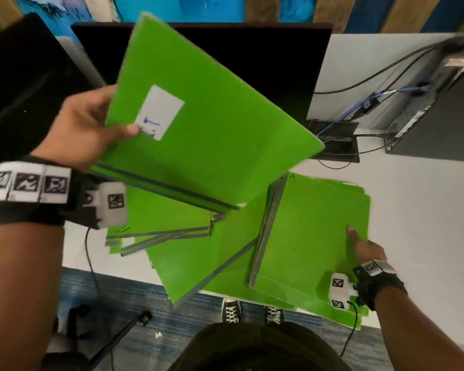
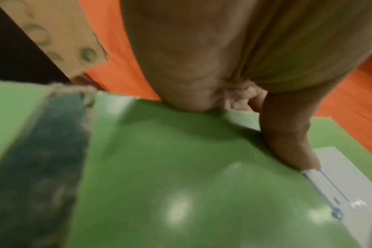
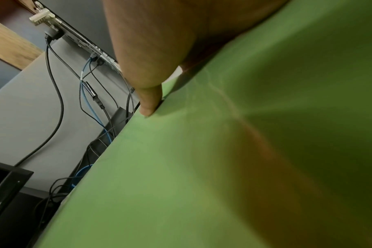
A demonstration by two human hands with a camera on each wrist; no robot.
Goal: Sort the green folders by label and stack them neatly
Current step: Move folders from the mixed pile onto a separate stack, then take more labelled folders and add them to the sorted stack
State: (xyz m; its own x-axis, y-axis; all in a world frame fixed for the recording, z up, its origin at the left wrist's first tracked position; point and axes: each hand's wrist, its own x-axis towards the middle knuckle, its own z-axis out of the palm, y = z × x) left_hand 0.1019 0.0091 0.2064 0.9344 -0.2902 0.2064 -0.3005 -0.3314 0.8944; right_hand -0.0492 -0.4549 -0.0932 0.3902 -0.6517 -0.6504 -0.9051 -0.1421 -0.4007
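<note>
Above the white desk (image 1: 413, 210), the left hand (image 1: 83, 129) grips a raised green folder (image 1: 212, 116) at its edge, thumb pressed beside the white label (image 1: 160, 112) (handwriting partly covered), while the right hand (image 1: 364, 249) clasps the edge of the right-hand stack (image 1: 314, 236), thumb on top. Between them, loose folders (image 1: 193, 250) lie fanned and skewed, one corner overhanging the desk edge. Probable faults: an edge-only grip may let the tilted folder slip, and setting it down may push the overhanging folders to the floor.
</note>
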